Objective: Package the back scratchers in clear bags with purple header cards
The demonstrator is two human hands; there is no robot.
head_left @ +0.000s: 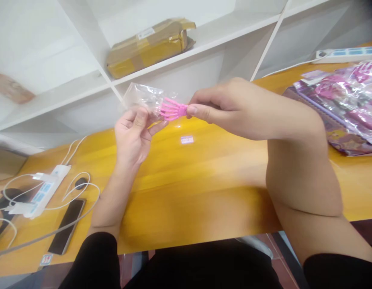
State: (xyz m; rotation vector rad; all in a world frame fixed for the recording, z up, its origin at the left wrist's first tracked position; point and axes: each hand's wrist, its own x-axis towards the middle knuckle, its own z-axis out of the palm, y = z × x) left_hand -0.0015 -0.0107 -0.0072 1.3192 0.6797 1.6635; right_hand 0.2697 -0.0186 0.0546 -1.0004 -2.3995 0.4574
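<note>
Between my two hands, above the table, is a pink skeleton-hand hair clip [174, 110] with its thin finger bones pointing left. My right hand [222, 106] pinches its wrist end between thumb and forefinger. A clear plastic bag [140, 95] is gripped by my left hand [137, 126], thumb pressed against the fingers. The pink finger bones lie at the bag's mouth; whether their tips are inside it, I cannot tell. A small pale purple label [187, 139] lies on the table below.
On the right of the wooden table [186, 192] sits a pile of bagged pink items [351, 100]. At left are a power strip [47, 192] with looping cables and a dark phone [67, 226]. A cardboard box [150, 48] rests on the white shelf [234, 34] behind.
</note>
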